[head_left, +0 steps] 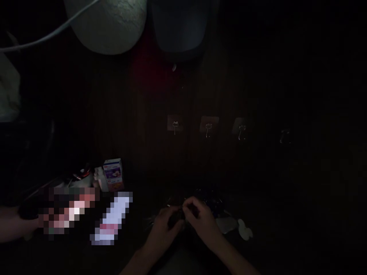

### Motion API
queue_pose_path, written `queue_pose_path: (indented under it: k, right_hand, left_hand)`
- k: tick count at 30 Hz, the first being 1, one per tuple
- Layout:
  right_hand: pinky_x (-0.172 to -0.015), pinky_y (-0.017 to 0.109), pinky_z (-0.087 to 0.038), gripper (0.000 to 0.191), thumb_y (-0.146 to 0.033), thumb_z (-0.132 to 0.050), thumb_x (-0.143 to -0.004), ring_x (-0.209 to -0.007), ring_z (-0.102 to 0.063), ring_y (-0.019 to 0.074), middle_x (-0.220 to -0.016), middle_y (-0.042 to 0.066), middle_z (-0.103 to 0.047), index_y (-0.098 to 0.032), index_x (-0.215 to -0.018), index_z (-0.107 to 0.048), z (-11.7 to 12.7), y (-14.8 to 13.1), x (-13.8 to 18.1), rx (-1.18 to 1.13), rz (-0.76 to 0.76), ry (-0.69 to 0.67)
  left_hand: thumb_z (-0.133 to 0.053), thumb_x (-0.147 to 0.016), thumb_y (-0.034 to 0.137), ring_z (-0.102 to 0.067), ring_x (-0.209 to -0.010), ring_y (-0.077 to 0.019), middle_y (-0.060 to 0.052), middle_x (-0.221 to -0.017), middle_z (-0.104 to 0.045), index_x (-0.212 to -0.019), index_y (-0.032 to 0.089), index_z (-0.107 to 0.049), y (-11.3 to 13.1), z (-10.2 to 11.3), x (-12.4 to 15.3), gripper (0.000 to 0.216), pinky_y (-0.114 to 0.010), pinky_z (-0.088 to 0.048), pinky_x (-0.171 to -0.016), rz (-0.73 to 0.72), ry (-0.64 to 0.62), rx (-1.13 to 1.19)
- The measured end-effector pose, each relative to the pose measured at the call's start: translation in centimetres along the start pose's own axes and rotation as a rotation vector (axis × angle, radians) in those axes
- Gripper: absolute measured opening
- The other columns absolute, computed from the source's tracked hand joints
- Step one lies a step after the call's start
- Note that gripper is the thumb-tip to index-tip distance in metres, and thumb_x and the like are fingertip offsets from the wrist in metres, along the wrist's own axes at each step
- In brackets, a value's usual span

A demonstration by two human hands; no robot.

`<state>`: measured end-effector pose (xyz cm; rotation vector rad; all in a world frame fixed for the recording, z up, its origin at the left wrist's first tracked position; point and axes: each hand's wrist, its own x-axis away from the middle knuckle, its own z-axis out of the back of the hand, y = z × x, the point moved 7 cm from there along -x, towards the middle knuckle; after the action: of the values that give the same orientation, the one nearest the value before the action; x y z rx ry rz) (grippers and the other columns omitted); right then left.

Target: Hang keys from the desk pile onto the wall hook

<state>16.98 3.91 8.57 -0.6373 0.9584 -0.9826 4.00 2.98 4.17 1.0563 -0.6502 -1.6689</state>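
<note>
The scene is very dark. My left hand (167, 224) is low in the middle of the view, fingers curled, thumb near the fingertips. Close against it on the right, my right hand (200, 217) has its thumb and forefinger pinched together. Whatever lies between the fingertips is too dark and small to name. Behind the hands is a dark, glinting heap (213, 200) that I cannot identify. Right of my right hand are a flat pale piece (226, 225) and a small whitish rounded item (244, 230).
Another person's arm (15, 224) enters from the left, its hand blurred out. Near it are a bright blurred-out oblong (112, 219), small boxes (113, 175) and white bottles (100, 178). Clear hooks (208, 128) line the dark upright surface, below a pale rounded object (110, 26) and a grey one (180, 28).
</note>
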Motion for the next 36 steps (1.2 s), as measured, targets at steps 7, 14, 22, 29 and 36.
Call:
queue_pose_path:
  k: [7, 14, 22, 29, 36]
  right_hand:
    - [-0.057, 0.023, -0.044, 0.014, -0.030, -0.050, -0.081, -0.063, -0.055, 0.0132, -0.068, -0.001, -0.058, -0.020, -0.075, -0.057, 0.8, -2.4, -3.7, -0.052, 0.055, 0.079]
    - [-0.055, 0.022, -0.042, 0.016, -0.034, -0.054, -0.079, -0.058, -0.051, 0.0108, -0.065, -0.003, -0.056, -0.019, -0.074, -0.058, 3.1, -5.9, -9.5, -0.159, 0.128, 0.192]
    - [-0.048, 0.021, -0.035, 0.014, -0.032, -0.056, -0.077, -0.047, -0.043, 0.0072, -0.056, -0.006, -0.049, -0.019, -0.074, -0.059, 5.0, -9.1, -14.9, -0.349, 0.215, 0.274]
    - [-0.039, 0.019, -0.032, 0.016, -0.033, -0.057, -0.075, -0.037, -0.044, 0.0034, -0.064, -0.005, -0.055, -0.017, -0.074, -0.058, 4.8, -8.8, -16.8, -0.424, 0.156, 0.293]
    - [-0.031, 0.018, -0.028, 0.014, -0.030, -0.057, -0.074, -0.028, -0.043, 0.0035, -0.056, -0.006, -0.056, -0.016, -0.072, -0.057, 4.2, -8.1, -17.2, -0.442, 0.104, 0.318]
  left_hand:
    - [-0.050, -0.083, 0.032, -0.063, -0.088, -0.0201, -0.003, -0.090, -0.071, -0.090, 0.025, -0.067, -0.6, 2.0, -0.5, 0.020, -0.031, -0.049, -0.080, 0.039, 0.084, 0.000]
    - [-0.045, -0.086, 0.038, -0.064, -0.082, -0.0186, -0.001, -0.086, -0.071, -0.087, 0.025, -0.065, -1.7, 3.4, -0.8, 0.023, -0.027, -0.048, -0.074, 0.065, 0.166, -0.038]
    - [-0.044, -0.086, 0.039, -0.063, -0.082, -0.0180, -0.001, -0.084, -0.069, -0.089, 0.024, -0.064, -2.1, 3.3, -1.1, 0.024, -0.026, -0.046, -0.073, 0.103, 0.123, -0.007]
    - [-0.045, -0.086, 0.040, -0.063, -0.077, -0.0176, 0.000, -0.080, -0.069, -0.085, 0.023, -0.063, -2.2, 3.4, -1.3, 0.024, -0.025, -0.045, -0.070, 0.110, 0.145, 0.017]
    - [-0.044, -0.086, 0.041, -0.063, -0.075, -0.0169, 0.000, -0.079, -0.069, -0.085, 0.023, -0.063, -2.4, 3.2, -1.3, 0.026, -0.026, -0.045, -0.073, 0.134, 0.130, 0.042]
